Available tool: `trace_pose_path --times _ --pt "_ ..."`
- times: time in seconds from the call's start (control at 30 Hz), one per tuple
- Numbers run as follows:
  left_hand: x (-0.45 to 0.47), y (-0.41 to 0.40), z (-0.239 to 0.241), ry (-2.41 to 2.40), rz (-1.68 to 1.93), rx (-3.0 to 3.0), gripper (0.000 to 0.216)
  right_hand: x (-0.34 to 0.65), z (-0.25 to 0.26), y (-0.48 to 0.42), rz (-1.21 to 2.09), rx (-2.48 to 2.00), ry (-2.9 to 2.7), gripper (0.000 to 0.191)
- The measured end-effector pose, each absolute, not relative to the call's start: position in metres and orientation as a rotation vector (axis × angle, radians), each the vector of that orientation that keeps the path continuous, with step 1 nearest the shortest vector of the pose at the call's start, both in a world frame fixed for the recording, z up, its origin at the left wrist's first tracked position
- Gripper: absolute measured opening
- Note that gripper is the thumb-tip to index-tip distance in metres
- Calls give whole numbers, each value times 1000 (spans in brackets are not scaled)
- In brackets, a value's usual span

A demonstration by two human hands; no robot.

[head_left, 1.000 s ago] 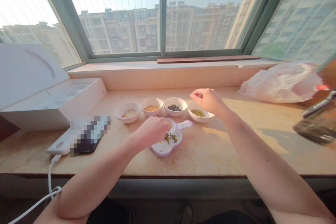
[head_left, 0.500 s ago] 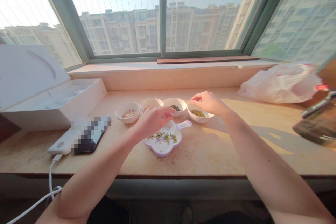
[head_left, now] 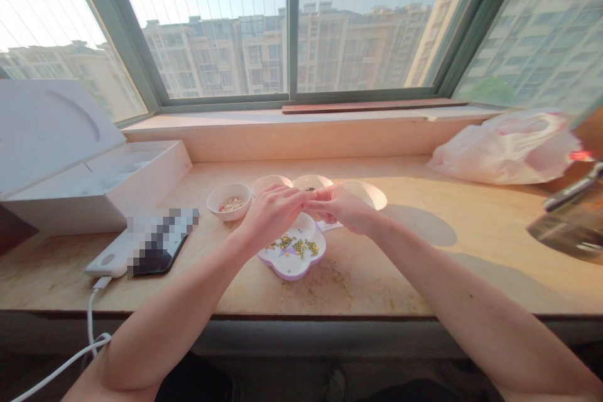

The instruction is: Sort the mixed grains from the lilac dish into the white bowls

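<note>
My left hand (head_left: 276, 213) is above the back of a white, purple-edged plate (head_left: 291, 275); its fingers are curled together. My right hand (head_left: 347, 207) is at the plate's handle and meets the left fingertips, its fingers pinched. What either hand holds is hidden. Small green beans (head_left: 299, 247), with a few yellowish bits, lie scattered on the plate. Behind stand a white bowl (head_left: 229, 213) of pale flakes, a second bowl (head_left: 272, 181) mostly covered by my left hand, a third bowl (head_left: 311, 180) with dark contents, and a fourth bowl (head_left: 372, 193) partly behind my right hand.
An open white box (head_left: 127, 185) stands at the left, near a white power bank (head_left: 109, 257) with a cable and a dark phone (head_left: 157, 262). At the right are a white plastic bag (head_left: 506, 147) and a dark transparent container (head_left: 568, 232). A window rises behind the counter.
My right hand has moved left and down from the rightmost bowl to my left fingertips. My left hand stays nearly in place. The beans on the plate look the same.
</note>
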State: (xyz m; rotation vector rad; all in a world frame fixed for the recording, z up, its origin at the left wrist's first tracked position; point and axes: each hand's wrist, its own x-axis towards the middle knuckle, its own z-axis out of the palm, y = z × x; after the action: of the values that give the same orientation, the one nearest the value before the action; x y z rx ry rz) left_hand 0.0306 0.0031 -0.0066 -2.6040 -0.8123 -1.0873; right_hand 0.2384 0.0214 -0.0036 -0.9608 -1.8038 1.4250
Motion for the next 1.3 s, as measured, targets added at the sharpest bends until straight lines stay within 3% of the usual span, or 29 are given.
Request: trace_pose_path --times 0.13,0.23,0.37,0.53,0.63,0.87,1.13,1.3 --pt "34 -3 -3 -987 -1148 -2626 25 237 -5 22 1279 -1016 -1741 48" --pt "37 -7 0 -1281 -1155 -2642 26 240 0 21 981 -1079 -1773 44" --pt "38 -4 -3 -1456 -830 -2756 26 242 4 19 645 -1046 -1785 33" --pt "39 4 -15 -1294 -389 -2999 32 243 2 19 605 -955 -1784 26" --pt "41 3 -19 -1237 -300 -3029 32 244 2 19 597 -934 -1800 21" --pt "48 2 -26 -1266 -260 -2997 27 246 4 19 496 -940 -1830 19" --pt "47 3 -32 -1214 -402 -2988 33 282 14 45 50 -1284 -1914 21" --pt "43 3 -18 -1255 -849 -3019 28 314 11 65 -31 -1629 -1910 20"
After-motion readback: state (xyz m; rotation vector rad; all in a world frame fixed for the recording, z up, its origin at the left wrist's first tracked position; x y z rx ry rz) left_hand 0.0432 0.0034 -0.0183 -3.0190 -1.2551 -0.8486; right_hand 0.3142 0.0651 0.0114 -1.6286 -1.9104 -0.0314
